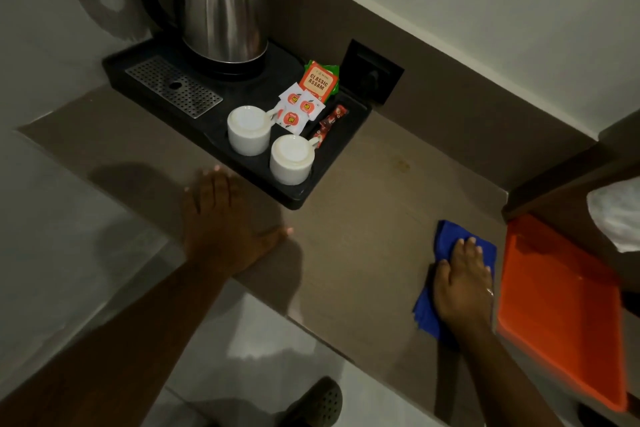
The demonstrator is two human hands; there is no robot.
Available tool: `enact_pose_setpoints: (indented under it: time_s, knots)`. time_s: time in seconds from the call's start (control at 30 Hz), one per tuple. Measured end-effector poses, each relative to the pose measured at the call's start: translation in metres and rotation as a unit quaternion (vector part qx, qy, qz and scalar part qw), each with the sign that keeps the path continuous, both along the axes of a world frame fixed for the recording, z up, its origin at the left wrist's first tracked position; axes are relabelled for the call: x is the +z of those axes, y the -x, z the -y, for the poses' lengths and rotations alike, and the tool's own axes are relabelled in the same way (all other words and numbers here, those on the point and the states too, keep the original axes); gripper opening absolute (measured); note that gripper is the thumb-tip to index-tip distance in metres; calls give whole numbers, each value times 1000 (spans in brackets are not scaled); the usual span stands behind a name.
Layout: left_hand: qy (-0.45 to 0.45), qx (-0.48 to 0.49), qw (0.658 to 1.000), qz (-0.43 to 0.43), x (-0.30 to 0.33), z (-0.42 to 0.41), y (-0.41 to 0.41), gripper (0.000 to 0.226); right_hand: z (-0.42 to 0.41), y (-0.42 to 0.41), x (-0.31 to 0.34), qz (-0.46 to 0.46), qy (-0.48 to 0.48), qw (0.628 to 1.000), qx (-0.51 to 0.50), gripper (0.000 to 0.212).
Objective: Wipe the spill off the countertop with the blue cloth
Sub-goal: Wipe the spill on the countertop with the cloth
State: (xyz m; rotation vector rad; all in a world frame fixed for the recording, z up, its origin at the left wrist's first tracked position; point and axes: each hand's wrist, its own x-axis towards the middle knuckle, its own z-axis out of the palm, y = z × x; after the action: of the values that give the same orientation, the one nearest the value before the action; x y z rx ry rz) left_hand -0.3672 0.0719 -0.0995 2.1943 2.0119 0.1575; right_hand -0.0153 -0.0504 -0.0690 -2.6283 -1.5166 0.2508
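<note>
Pressing flat on the folded blue cloth [450,246], your right hand [462,284] lies palm down with its fingers stretched out on top of the fabric, not clenched around it. The cloth sits on the brown wood-grain counter [363,253] near its front edge, just beside the orange plastic tray [557,315] at the right end. A faint yellowish stain [401,166] shows further back on the counter, between the cloth and the back wall, well apart from the cloth.

Your left hand [221,229] rests open, fingers spread and holding nothing, on the counter's front edge just in front of the black rectangular service tray [346,149]. That tray occupies the back left part of the counter and carries a stainless steel electric kettle [221,10], 2 white ceramic cups [291,159] turned upside down, a perforated metal drip grate [173,87], and several tea and sugar sachets [304,97]. A black wall socket [374,76] sits on the backsplash just beyond the tray's right corner.
</note>
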Motion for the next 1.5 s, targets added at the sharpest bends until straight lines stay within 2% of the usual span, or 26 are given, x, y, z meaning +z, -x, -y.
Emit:
enact_pose_setpoints:
  time_s: [0.2, 0.37, 0.47, 0.53, 0.67, 0.77, 0.87, 1.0, 1.1, 1.2, 1.33, 1.5]
  knots:
    - [-8, 12, 1000, 6, -8, -4, -1, 142, -118, -19, 0, 26, 22, 999, -35, 61]
    - [-1, 20, 1000, 7, -6, 2, 1, 142, -192, 18, -8, -9, 11, 999, 51, 62]
    - [-3, 15, 1000, 7, -1, 3, -3, 140, -158, 31, -8, -17, -6, 988, 155, 63]
    - [6, 15, 1000, 4, 1, 3, -4, 141, -124, 20, -8, -15, -6, 982, 189, 64]
    - [5, 15, 1000, 10, -3, 2, -1, 140, -123, -16, -7, -13, -9, 993, 119, 58]
    - [1, 19, 1000, 17, -6, -1, -2, 140, -172, -23, -5, 9, 1, 999, 43, 58]
    - [-7, 16, 1000, 18, -10, -2, -3, 140, -218, -3, -1, 18, 9, 999, 26, 59]
    - [-13, 15, 1000, 18, -10, 1, -2, 139, -229, 55, 1, -9, -5, 992, 123, 58]
    - [-1, 9, 1000, 13, -5, 2, -3, 139, -181, 89, -2, -25, -15, 980, 195, 58]
    - [8, 9, 1000, 5, -1, 1, -1, 141, -126, 76, -2, -11, -19, 974, 223, 59]
    - [5, 9, 1000, 8, -1, 0, 1, 140, -131, 39, -1, -14, -11, 989, 145, 59]
    - [0, 2, 1000, 17, -5, 0, 1, 140, -182, 60, 0, 8, -5, 1000, -9, 62]
